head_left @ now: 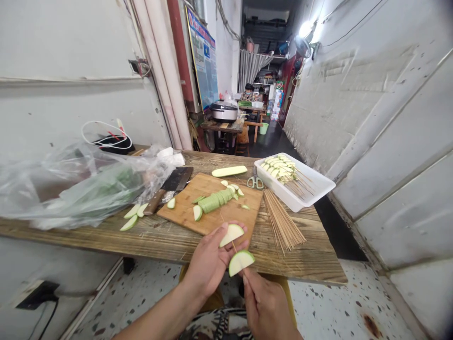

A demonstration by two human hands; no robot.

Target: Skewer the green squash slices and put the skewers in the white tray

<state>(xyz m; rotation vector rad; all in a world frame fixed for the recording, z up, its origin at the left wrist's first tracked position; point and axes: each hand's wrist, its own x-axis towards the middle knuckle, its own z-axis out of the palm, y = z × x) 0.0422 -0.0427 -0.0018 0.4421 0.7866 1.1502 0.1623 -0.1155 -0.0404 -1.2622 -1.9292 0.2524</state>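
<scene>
Head view: left hand at 6 o'clock, fingers closed around a pale zucchini slice, pinching it just off the near bench edge. Right hand below it at 5 o'clock, closed on a thin bamboo skewer that carries a second half-moon slice; the skewer tip runs up to the slice in the left hand. The two slices sit close, one above the other.

Cutting board at 12 o'clock from the hands, with a row of cut zucchini and loose pieces on it. Cleaver at 10 o'clock, lying beside the board. Loose skewer pile at 2 o'clock, on the bench. White tray with finished skewers further out at 2 o'clock. Scissors between board and tray. Peeled zucchini half beyond the board. Plastic bag of greens at 9 o'clock.
</scene>
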